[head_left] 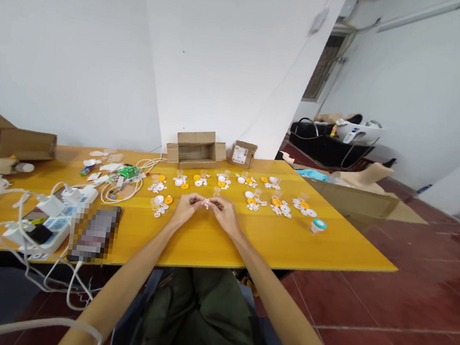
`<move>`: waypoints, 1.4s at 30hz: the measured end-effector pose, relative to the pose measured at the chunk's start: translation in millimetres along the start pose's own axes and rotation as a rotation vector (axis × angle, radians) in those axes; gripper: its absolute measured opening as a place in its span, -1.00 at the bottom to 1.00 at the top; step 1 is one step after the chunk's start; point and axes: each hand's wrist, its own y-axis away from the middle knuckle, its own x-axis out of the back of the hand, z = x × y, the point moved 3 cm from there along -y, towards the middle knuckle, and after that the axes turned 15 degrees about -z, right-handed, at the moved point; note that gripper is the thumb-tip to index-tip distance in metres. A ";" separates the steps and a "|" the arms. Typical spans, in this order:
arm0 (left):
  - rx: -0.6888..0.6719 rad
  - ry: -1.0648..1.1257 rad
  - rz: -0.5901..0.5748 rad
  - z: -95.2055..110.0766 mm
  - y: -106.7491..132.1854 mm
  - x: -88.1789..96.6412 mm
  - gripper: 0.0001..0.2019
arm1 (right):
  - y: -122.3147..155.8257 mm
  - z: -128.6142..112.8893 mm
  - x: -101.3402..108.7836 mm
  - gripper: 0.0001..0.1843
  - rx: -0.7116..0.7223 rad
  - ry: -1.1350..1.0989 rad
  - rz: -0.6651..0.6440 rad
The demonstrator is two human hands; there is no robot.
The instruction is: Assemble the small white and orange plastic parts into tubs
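Note:
Over the middle of the yellow table (205,242), my left hand (186,209) and my right hand (224,215) meet fingertip to fingertip. Both pinch one small white plastic piece with holes (206,203), its exact kind too small to tell. Just beyond my hands stands a clear cup (217,191). Left of them lies a cluster of white perforated discs (160,207) with an orange ring (168,200). Further clusters of orange and white round parts (255,202) with clear cups spread behind and to the right. A clear cup with a teal lid (318,226) sits apart at the right.
Two cardboard boxes (196,151) stand against the wall. On the left are a power strip (60,225) with plugs and cables, a phone (98,232), a green circuit board (129,171) and another open box (25,143). A large carton (343,202) adjoins the table's right edge.

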 end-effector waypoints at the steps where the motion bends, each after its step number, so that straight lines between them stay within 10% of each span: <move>1: 0.001 -0.001 -0.006 0.4 0.1 -0.1 -0.85 | 0.0 0.0 0.2 -0.75 -0.001 0.001 -0.001; 42: -0.024 -0.015 -0.026 10.6 2.5 -4.7 -0.78 | -1.6 2.1 -2.6 -0.80 -0.096 -0.134 -0.019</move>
